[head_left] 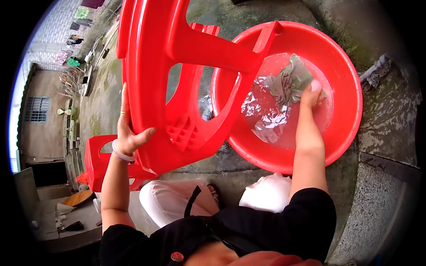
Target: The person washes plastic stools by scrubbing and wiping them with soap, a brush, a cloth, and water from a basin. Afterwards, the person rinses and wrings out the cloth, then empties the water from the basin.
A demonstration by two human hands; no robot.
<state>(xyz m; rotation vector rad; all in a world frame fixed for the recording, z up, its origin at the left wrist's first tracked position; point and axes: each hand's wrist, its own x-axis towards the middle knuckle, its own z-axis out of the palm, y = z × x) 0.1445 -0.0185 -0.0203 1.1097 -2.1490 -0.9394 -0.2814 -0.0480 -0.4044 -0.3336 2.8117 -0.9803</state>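
Note:
A red plastic chair (155,97) is tipped up in front of me, one leg reaching over the basin's rim. My left hand (128,137) holds the chair by its near left edge, thumb on the face and fingers along the side. To the right, a round red basin (350,106) contains cloudy water. My right hand (312,93) is down in the basin, closed on a wet grey-green cloth (290,80) that is bunched and partly in the water. Its fingertips are partly hidden by the cloth.
Wet, mossy concrete (199,13) surrounds the basin. A grey rag (376,71) lies beyond its right rim. Laundry (64,55) hangs by a brick wall at far left, above a building with a barred window (37,109). A round wooden board (77,198) lies lower left.

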